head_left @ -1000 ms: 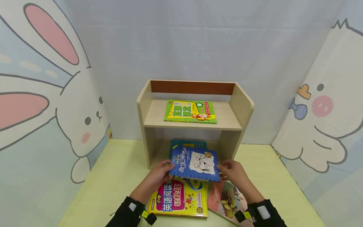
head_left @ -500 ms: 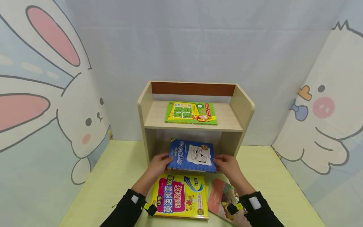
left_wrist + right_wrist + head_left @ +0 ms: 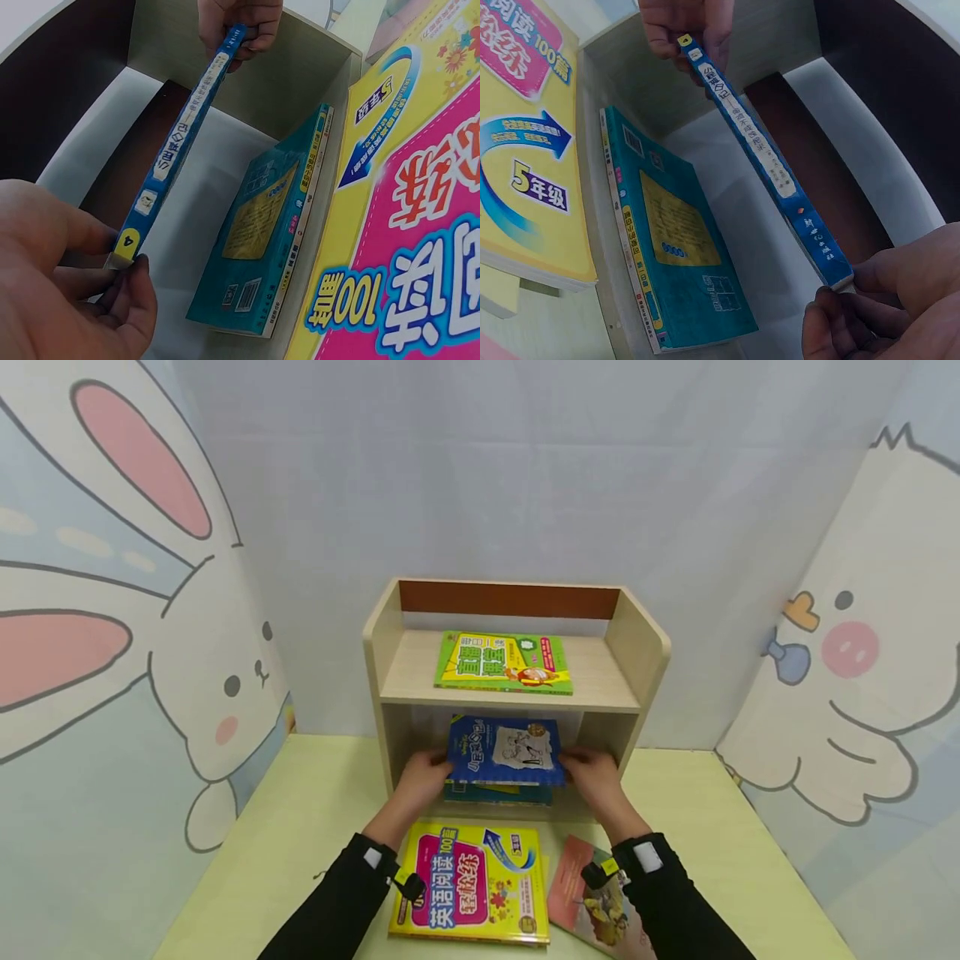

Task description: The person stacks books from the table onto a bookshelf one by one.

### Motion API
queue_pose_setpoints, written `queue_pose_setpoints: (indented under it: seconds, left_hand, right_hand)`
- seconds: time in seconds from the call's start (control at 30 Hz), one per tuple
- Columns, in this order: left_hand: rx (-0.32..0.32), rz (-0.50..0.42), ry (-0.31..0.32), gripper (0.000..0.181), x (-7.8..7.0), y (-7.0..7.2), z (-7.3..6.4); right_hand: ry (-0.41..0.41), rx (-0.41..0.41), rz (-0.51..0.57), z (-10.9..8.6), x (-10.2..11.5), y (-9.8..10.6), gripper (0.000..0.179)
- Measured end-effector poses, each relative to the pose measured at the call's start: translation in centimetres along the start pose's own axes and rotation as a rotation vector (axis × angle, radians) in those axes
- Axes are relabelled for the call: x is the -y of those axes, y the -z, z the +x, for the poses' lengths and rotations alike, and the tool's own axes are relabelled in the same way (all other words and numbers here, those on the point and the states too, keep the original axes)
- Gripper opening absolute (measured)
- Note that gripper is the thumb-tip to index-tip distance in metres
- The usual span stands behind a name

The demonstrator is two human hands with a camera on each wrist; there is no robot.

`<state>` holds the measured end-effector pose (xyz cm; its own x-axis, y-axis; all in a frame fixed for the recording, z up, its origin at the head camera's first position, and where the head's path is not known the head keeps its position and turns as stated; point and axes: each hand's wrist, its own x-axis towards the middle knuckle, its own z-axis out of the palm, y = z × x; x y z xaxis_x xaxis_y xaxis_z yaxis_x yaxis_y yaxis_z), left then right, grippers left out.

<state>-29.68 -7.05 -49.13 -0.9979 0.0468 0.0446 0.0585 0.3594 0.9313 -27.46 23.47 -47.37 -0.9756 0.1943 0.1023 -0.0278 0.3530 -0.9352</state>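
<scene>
A blue book [image 3: 504, 750] with a sketched figure on its cover hangs inside the lower shelf of a small wooden bookshelf [image 3: 510, 699]. My left hand [image 3: 422, 777] pinches its left end, and my right hand [image 3: 595, 779] pinches the right end. In both wrist views the spine of the blue book [image 3: 180, 135] faces outward, held between thumb and fingers at each end. Below it, apart from it, a teal book [image 3: 676, 232] lies on the lower shelf board, partly hidden in the head view.
On the upper shelf lies a green and yellow book [image 3: 504, 662]. In front of the bookshelf, a yellow book [image 3: 517, 893] and a pinkish book [image 3: 570, 889] lie on the pale table [image 3: 300, 827]. Side walls of the shelf stand close beyond both hands.
Both hands have carried the blue book forward, from in front of the bookshelf into its lower compartment. The teal book's front edge now shows beneath it.
</scene>
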Motion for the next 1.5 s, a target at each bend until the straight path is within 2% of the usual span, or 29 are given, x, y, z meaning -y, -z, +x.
queue_pose_setpoints:
  seconds: [0.17,0.27,0.37,0.47,0.67,0.77,1.0,1.2,1.33,1.5]
  left_hand:
    - [-0.056,0.023,-0.010,0.046,0.0,-0.3,0.8]
    - [-0.074,0.029,-0.013,0.044,-0.1,-0.4,1.1]
    - [-0.082,0.043,-0.043,0.043,0.0,-0.5,1.5]
    - [-0.085,0.061,-0.076,0.043,0.5,-0.7,1.8]
    - [-0.081,0.092,-0.103,0.042,1.9,-1.1,2.0]
    - [-0.076,0.091,-0.103,0.042,2.4,-1.3,1.8]
    - [-0.063,0.098,-0.061,0.041,3.8,-2.0,1.4]
    - [-0.051,0.122,-0.035,0.043,4.7,-2.3,1.3]
    - [-0.037,0.132,-0.019,0.046,4.9,-2.3,1.4]
    - [-0.035,0.120,-0.021,0.048,4.9,-2.5,1.6]
  right_hand:
    - [0.017,-0.012,0.027,0.9,0.0,-0.5,0.032]
    - [0.027,-0.013,0.019,1.4,0.1,-0.8,0.033]
    - [0.037,-0.019,-0.005,2.0,-0.2,-1.1,0.032]
    - [0.055,-0.032,-0.037,2.5,-1.0,-1.5,0.031]
    - [0.077,-0.049,-0.130,2.8,-2.4,-2.4,0.028]
    - [0.061,-0.047,-0.153,2.6,-3.0,-2.7,0.028]
    - [-0.005,-0.037,-0.148,2.1,-3.6,-3.2,0.031]
    - [-0.006,-0.032,-0.149,1.8,-4.0,-3.6,0.030]
    - [-0.009,-0.017,-0.142,1.9,-4.3,-3.8,0.032]
    - [-0.059,0.014,-0.128,2.0,-4.5,-4.0,0.039]
